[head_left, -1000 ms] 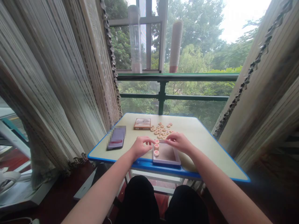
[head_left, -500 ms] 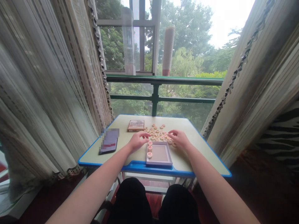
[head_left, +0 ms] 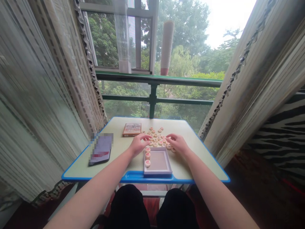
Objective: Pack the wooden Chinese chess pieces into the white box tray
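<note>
The table (head_left: pixel 134 163) is showing a blue rim along its edges, and its pale top is running bare from the right hand out to the right edge and from the closed box (head_left: pixel 132 129) toward the far left corner. That box is lying near the far edge, left of the middle; a flat purple-grey case (head_left: pixel 101 149), partly pixelated, is lying by the left edge. Beyond the far edge a green railing (head_left: pixel 186 82) is standing.

At the middle of the near edge, an open tray (head_left: pixel 158 172) is reaching over the blue strip. Three chess pieces (head_left: pixel 147 163) with red characters are sitting in it in a row along its left wall, from the far left corner down. More round pieces (head_left: pixel 155 140) are lying loosely scattered past the tray's far wall.

Both forearms are crossing the near edge, one on each side of the tray. The left hand (head_left: pixel 138 143) and right hand (head_left: pixel 178 143) are facing each other over the scattered pieces, palms down, fingers curving loosely inward; whether either is pinching a piece, I cannot tell.
</note>
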The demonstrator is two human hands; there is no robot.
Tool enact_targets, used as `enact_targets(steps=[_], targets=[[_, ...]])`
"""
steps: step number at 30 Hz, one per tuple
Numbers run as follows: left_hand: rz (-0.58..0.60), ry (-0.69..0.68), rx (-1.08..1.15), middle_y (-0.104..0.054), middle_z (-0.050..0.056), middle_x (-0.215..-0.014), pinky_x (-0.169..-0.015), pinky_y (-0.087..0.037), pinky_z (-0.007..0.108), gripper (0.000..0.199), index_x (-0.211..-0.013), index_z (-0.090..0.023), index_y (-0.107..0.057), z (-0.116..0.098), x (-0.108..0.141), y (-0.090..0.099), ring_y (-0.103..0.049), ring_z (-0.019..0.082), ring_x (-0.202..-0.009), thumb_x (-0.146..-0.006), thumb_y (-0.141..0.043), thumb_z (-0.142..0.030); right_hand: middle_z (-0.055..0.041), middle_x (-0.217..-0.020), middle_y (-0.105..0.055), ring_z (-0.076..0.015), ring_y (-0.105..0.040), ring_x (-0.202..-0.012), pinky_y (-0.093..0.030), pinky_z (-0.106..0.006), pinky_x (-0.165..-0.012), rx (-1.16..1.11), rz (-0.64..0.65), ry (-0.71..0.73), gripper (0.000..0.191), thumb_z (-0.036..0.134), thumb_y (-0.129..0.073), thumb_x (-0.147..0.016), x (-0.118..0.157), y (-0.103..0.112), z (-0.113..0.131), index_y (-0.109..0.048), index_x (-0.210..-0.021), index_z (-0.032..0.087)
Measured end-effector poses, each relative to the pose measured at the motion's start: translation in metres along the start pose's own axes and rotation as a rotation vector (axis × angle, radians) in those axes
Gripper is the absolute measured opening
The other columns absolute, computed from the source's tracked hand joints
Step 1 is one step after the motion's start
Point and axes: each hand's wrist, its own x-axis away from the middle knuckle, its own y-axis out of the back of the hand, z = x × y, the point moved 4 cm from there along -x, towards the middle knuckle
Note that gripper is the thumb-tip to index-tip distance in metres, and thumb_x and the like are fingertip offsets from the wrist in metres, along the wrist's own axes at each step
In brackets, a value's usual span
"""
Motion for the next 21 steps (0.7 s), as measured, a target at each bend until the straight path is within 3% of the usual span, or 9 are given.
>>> enact_targets(steps=[6,11,17,21], targets=[[-0.007,0.09,0.129,-0.06,0.007,-0.098,-0.08,-0.046,0.031,0.041,-0.109,-0.018,-0.059,-0.009,-0.015,0.007,-0.053,0.016,-0.085,-0.068,-0.058,-0.02,0.0037,-0.059,-0.046,-0.0121,-0.046,-0.057,-0.04,-0.023,-0.053,-0.183,-0.093,-0.076,0.047,0.044,-0.051,-0.072,-0.009,0.0,-0.006,-0.058,-0.108,0.014],[0.041,0.086,0.108,-0.058,0.005,-0.097,-0.076,-0.046,0.031,0.044,-0.11,-0.02,-0.053,-0.019,-0.038,0.005,-0.054,0.016,-0.086,-0.066,-0.061,-0.023,0.0015,-0.061,-0.049,-0.0127,-0.047,-0.06,-0.041,-0.025,-0.058,-0.24,-0.182,-0.099,0.044,0.046,-0.049,-0.074,-0.015,0.008,-0.009,-0.061,-0.103,0.015],[0.117,0.016,0.059,-0.06,0.006,-0.097,-0.074,-0.047,0.031,0.04,-0.101,-0.018,-0.055,-0.03,-0.073,-0.016,-0.054,0.018,-0.087,-0.064,-0.066,-0.028,0.0016,-0.059,-0.049,-0.0123,-0.046,-0.058,-0.04,-0.024,-0.057,-0.179,-0.163,-0.101,0.039,0.041,-0.049,-0.073,-0.018,0.013,-0.016,-0.063,-0.098,0.015],[0.241,-0.06,-0.069,-0.065,0.005,-0.091,-0.076,-0.046,0.031,0.029,-0.09,-0.017,-0.063,-0.029,-0.091,-0.039,-0.057,0.018,-0.084,-0.065,-0.064,-0.031,0.003,-0.057,-0.048,-0.0115,-0.046,-0.056,-0.039,-0.024,-0.059,-0.017,-0.139,-0.087,0.034,0.037,-0.051,-0.072,-0.021,0.017,-0.026,-0.066,-0.094,0.016]])
